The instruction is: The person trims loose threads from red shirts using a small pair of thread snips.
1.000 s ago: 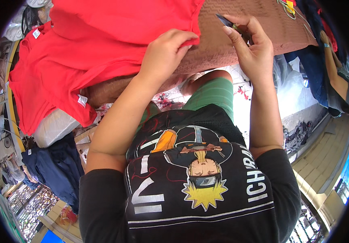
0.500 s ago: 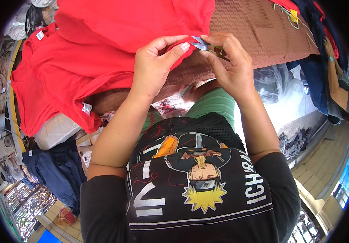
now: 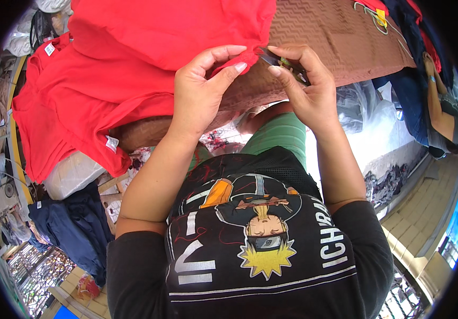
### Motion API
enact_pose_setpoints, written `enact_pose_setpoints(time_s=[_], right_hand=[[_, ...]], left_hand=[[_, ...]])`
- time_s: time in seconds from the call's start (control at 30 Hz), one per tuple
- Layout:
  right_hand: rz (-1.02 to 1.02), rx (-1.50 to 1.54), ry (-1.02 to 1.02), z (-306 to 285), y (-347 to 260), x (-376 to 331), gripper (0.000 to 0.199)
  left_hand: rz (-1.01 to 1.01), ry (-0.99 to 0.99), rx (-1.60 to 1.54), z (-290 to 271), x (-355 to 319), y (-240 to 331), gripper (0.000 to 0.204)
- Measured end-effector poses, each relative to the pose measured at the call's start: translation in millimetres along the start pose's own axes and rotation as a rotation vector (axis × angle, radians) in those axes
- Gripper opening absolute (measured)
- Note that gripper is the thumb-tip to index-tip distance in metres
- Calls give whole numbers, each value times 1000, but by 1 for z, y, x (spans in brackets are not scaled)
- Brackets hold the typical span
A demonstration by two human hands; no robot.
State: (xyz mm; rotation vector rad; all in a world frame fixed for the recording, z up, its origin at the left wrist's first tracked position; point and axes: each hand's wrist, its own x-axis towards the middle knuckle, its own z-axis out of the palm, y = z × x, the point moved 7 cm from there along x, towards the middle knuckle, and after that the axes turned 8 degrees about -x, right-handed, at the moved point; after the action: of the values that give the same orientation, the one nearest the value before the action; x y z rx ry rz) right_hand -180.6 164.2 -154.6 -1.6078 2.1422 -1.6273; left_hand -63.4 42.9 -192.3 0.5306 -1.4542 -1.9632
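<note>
A large red garment [image 3: 133, 48] lies spread over the brown cloth-covered table. My left hand [image 3: 205, 82] pinches a bunched edge of it between thumb and fingers. In my right hand [image 3: 309, 85] is a small pair of thread snips [image 3: 291, 68], held between thumb and forefinger. Their blades look close together and point left, right at the red edge beside my left fingertips. Whether the tips touch the fabric I cannot tell. White labels show on the red cloth at the left.
The brown table cover [image 3: 340, 42] runs off to the right, with a looped cord [image 3: 378, 21] and yellow tag at its far end. Dark blue cloth [image 3: 75, 223] hangs at lower left, near a wrapped pale bundle [image 3: 72, 175]. Another person's arm [image 3: 434, 90] shows at far right.
The snips' blades, spread apart before, now look closer together and darker. My right hand has turned slightly and shifted a little right. My left hand keeps its pinch on the red edge.
</note>
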Motion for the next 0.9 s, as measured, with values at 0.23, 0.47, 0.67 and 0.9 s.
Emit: enact_pose_setpoints(time_s=[0.23, 0.47, 0.67, 0.9], right_hand=[[33, 77, -46, 7, 6, 0, 23], [46, 70, -84, 5, 3, 1, 21], [62, 44, -76, -1, -3, 1, 19], [-37, -67, 25, -7, 5, 0, 20]], left_hand=[[-8, -23, -56, 1, -2, -3, 24], [-32, -36, -59, 1, -3, -5, 25], [-8, -58, -27, 3, -3, -5, 24], [131, -109, 370, 16, -9, 5, 20]])
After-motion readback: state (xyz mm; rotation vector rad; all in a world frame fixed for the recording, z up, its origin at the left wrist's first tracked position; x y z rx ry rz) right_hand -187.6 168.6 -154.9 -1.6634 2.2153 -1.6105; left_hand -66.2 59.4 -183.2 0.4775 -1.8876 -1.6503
